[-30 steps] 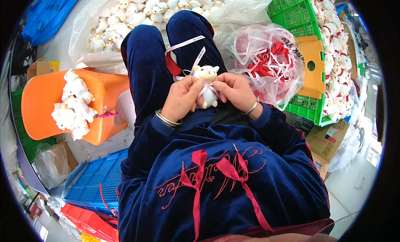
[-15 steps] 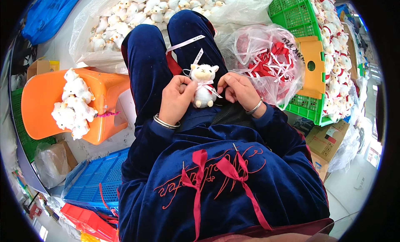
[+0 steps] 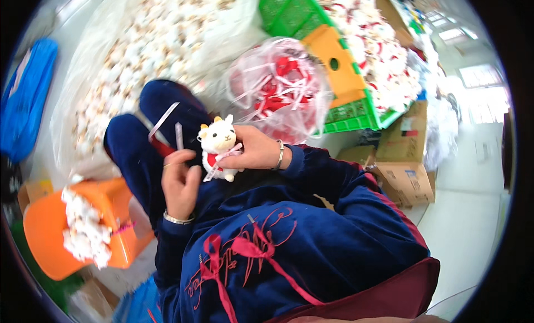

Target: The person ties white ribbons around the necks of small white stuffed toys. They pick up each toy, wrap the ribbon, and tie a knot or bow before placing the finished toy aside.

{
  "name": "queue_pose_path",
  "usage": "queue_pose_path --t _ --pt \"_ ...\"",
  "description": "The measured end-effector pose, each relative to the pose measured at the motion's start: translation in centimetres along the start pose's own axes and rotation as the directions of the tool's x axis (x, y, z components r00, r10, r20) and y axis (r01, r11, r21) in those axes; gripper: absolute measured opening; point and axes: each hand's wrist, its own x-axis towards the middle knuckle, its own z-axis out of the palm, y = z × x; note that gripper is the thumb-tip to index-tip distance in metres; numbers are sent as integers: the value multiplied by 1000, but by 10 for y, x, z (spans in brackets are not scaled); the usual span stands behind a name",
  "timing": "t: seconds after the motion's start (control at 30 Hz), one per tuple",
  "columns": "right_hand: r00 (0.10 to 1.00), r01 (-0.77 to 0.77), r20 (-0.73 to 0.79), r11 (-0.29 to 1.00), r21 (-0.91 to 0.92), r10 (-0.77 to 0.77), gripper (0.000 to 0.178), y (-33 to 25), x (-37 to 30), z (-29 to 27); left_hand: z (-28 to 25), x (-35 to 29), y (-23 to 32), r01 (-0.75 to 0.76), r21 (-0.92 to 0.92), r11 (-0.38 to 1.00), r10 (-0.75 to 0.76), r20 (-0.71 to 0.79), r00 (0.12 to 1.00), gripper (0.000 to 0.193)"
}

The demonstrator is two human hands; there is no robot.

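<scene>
A small white plush sheep (image 3: 218, 135) with yellowish horns, a red vest and a pale pink ribbon bow sits above my lap. My right hand (image 3: 253, 149) is closed round its side, the thumb over the bow's end. To the left of the toy, my left hand (image 3: 181, 181) is apart from it, fingers bent but spread, holding nothing. A loose pale pink ribbon strip (image 3: 165, 119) lies across my knees, with a second strip (image 3: 179, 137) nearer the toy.
An orange chair (image 3: 41, 231) at the left bears several white plush toys (image 3: 86, 228). A big clear bag (image 3: 72, 100) of white plush toys lies ahead. Beside it are a clear bag of red and pink ribboned pieces (image 3: 283, 86), a green crate (image 3: 350, 114) of dressed toys and cardboard boxes (image 3: 403, 184).
My view has swung to the right. My left hand has come off the plush sheep, and my right hand has taken hold of it. The toy is now turned to the right.
</scene>
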Motion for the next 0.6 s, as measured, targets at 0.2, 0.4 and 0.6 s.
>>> queue_pose_path --t 0.2,0.4,0.6 --pt "630 9 -708 914 -405 -320 27 -63 -60 -163 9 2 -49 210 202 956 -186 -132 974 52" --pt "336 -431 -783 653 -623 -524 59 -142 -141 -398 10 10 -46 139 351 926 -143 -15 990 29" --pt "388 -130 -824 861 -491 -412 51 -94 -89 -353 1 2 -44 307 60 950 -309 23 951 23"
